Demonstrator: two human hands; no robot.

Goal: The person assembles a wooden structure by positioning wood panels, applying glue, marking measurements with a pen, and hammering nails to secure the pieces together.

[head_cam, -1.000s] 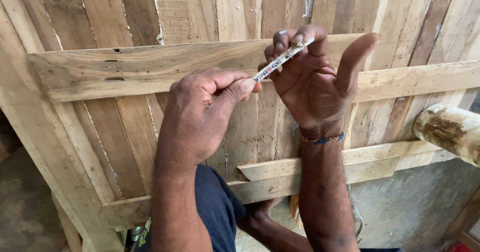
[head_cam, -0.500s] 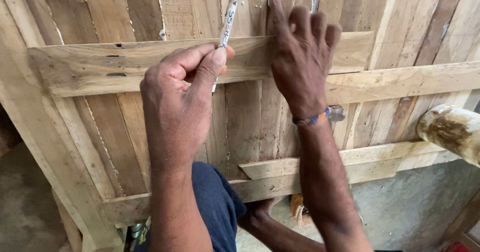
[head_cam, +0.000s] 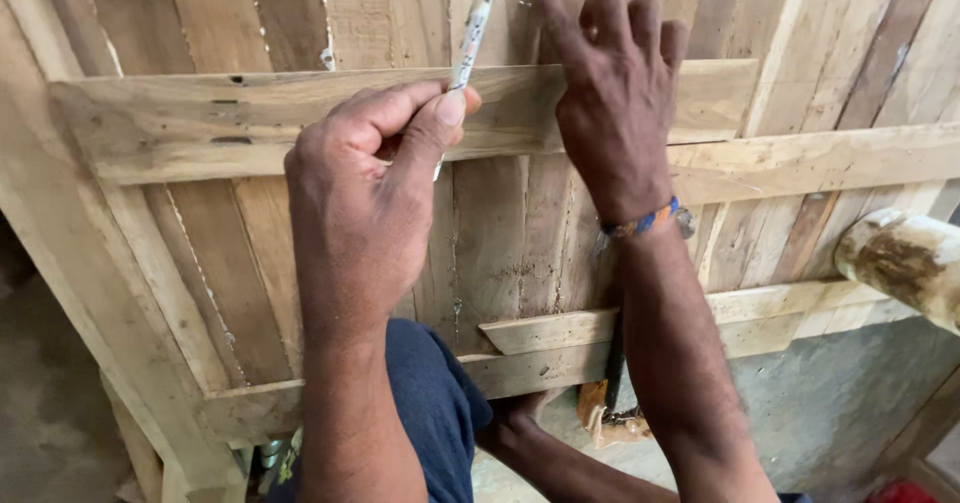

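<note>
My left hand [head_cam: 360, 203] pinches a thin white stick with dark marks [head_cam: 475, 23] between thumb and forefinger. The stick stands nearly upright against the wooden panel and runs out of the top of the view. The hand lies over the wide horizontal rail [head_cam: 170, 123] nailed across the vertical planks. My right hand [head_cam: 610, 93], with a beaded bracelet [head_cam: 645, 221] on the wrist, presses palm-down on the planks just right of the stick, fingers pointing up. It holds nothing.
A lower slanted rail [head_cam: 560, 328] crosses the panel near its bottom. A rough log end [head_cam: 900, 258] juts in at the right. My knee in dark blue cloth [head_cam: 430, 403] and a bare foot [head_cam: 515, 428] are below the panel, over grey floor [head_cam: 840, 393].
The stick went from tilted between both hands to upright in my left hand alone. My right hand let go, turned its palm to the wood and rose onto the planks.
</note>
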